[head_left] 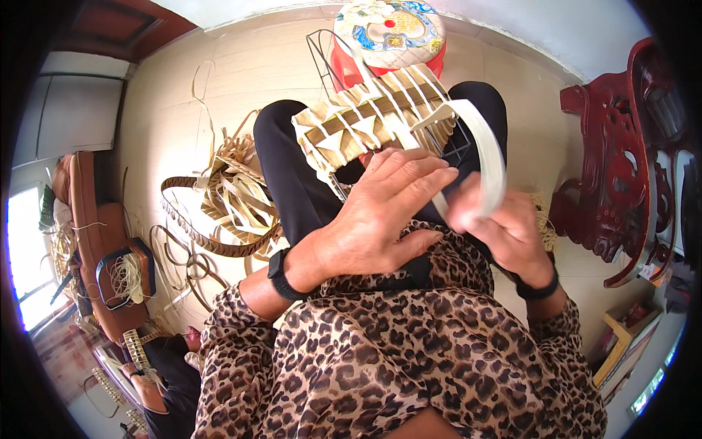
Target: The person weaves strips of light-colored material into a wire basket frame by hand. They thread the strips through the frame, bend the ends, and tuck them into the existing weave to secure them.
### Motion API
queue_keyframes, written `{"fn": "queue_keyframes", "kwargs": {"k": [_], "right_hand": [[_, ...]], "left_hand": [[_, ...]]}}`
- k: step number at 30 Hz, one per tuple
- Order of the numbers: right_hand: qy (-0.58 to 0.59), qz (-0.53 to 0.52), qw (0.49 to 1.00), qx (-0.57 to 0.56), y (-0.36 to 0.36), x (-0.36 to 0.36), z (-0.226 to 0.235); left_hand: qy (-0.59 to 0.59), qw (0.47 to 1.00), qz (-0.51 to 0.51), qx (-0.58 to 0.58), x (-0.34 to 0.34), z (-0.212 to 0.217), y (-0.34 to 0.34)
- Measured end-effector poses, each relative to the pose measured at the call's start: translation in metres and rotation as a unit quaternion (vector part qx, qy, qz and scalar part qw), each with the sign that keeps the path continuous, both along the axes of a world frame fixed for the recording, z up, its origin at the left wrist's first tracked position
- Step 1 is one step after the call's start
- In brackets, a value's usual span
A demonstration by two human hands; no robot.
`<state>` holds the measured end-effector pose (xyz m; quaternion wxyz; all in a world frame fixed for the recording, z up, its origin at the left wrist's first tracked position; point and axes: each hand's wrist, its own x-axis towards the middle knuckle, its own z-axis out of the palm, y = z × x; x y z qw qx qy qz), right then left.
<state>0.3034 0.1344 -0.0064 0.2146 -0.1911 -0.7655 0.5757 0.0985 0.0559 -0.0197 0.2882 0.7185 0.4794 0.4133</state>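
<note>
A wire-framed piece (461, 146), partly wrapped in pale woven straw strips (344, 121), rests across my knees. My left hand (376, 208) lies over its near edge with the fingers stretched out and the thumb apart. To its right, my right hand (504, 230), somewhat smeared by motion, is closed on a flat whitish strip (486, 139). This strip arches up from the woven piece and curves down into the fingers. Where its end lies in the right hand is hidden. Part of the frame's near side is behind my left hand.
Loose strips (238, 205) and a brown braided band (219, 247) lie on the floor at left. A round stool with a patterned top (390, 33) stands ahead. Carved dark-red furniture (607, 161) is at right. Another person's arm (150, 395) shows at lower left.
</note>
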Motion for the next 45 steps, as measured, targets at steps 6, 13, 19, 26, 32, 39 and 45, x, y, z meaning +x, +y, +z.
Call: {"fn": "queue_keyframes", "kwargs": {"k": [6,13,19,26,32,39,45], "right_hand": [[0.235,0.095,0.907,-0.338,0.007,0.017,0.031],[-0.045,0.055,0.97,0.233,0.022,-0.016,-0.015],[0.057,0.018,0.983,0.174,0.006,0.014,-0.001],[-0.134,-0.065,0.877,-0.457,-0.013,0.174,0.034],[-0.112,-0.126,0.891,-0.421,-0.012,0.176,0.046],[-0.086,0.124,0.987,0.046,0.002,0.031,0.008],[-0.188,0.158,0.969,0.005,0.015,0.063,-0.012]], "left_hand": [[0.162,0.977,0.073,0.117,0.008,-0.011,0.002],[-0.196,0.968,-0.141,0.072,0.032,0.037,-0.008],[-0.249,0.935,-0.186,0.169,0.059,0.022,0.012],[0.205,0.972,-0.024,0.112,0.034,-0.026,0.015],[-0.042,0.981,-0.187,0.001,0.06,-0.02,0.011],[-0.429,0.757,-0.453,-0.194,0.069,0.012,0.003],[-0.345,0.861,-0.356,-0.114,0.045,0.016,0.003]]}}
